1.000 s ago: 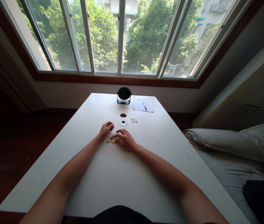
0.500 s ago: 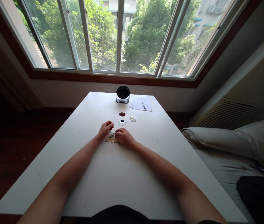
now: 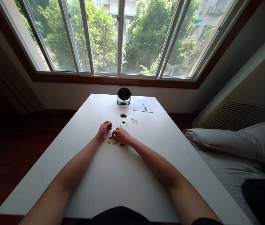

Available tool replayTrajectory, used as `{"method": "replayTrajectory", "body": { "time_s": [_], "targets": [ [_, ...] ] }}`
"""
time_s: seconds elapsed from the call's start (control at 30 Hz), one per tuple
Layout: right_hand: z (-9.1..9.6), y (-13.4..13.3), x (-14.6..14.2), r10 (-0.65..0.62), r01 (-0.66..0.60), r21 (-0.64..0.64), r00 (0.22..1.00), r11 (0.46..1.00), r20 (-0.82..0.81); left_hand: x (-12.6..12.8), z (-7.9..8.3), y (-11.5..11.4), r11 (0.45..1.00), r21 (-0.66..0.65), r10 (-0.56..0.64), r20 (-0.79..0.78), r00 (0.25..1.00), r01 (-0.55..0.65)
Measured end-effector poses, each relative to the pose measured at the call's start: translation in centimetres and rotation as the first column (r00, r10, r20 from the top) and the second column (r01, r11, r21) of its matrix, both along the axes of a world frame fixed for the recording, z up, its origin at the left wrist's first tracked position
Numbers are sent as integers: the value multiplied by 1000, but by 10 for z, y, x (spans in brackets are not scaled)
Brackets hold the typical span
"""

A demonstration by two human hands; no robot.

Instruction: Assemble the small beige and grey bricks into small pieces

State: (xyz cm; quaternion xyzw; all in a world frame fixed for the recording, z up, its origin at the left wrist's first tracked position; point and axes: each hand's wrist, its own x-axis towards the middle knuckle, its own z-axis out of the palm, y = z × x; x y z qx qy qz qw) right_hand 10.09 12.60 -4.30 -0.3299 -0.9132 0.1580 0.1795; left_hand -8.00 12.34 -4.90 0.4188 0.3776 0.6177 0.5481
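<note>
The right hand (image 3: 122, 136) is bent over, just beside the small tan plastic bricks (image 3: 112, 142), and I can't tell if it holds one. The left hand (image 3: 104, 130) is half curled, near them, and I can't tell if it holds anything.

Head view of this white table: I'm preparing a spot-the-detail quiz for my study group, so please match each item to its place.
Items:
1. Pen
2. Desk fan
3. Pale pieces
4. Tan pieces

Places:
A. Just in front of the left hand and right hand
B. Lying on a sheet of paper
C. To the right of a white ring
D. At the far edge of the table

Pairs: 1-B, 2-D, 3-C, 4-A
</note>
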Motion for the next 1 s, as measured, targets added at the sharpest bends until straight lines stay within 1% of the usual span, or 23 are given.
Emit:
{"method": "replayTrajectory", "body": {
  "time_s": [0.13, 0.33, 0.47, 0.57, 0.73, 0.87, 0.93, 1.0],
  "targets": [
    [2, 1, -3, -12, 12, -2, 999, 1000, 35, 0, 0, 0, 1000, -1, -6, -1, 1000, 6],
    [4, 11, 12, -23, 24, -21, 999, 999, 38, 0, -1, 1, 1000, -16, -10, -19, 1000, 10],
    [7, 19, 17, 10, -4, -83, 997, 997, 72, 0, 0, 0, 1000, -10, -13, -27, 1000, 13],
    [9, 20, 21, 39, -31, -133, 997, 991, 61, 2, 1, -2, 1000, -4, -9, -37, 999, 9],
    [12, 18, 37, 32, -33, -167, 999, 985, -8, 6, 4, -6, 1000, 14, -11, -128, 992, 13],
    [15, 16, 50, 81, -80, -212, 997, 974, -4, 11, 2, -8, 998, 59, -11, -240, 971, 26],
    [15, 14, 53, 100, -99, -193, 995, 976, -4, 16, 0, -9, 996, 80, -6, -328, 945, 34],
    [14, 10, 53, 89, -89, -135, 996, 987, -8, 20, -1, -13, 995, 98, 14, -442, 897, 33]
  ]
}}
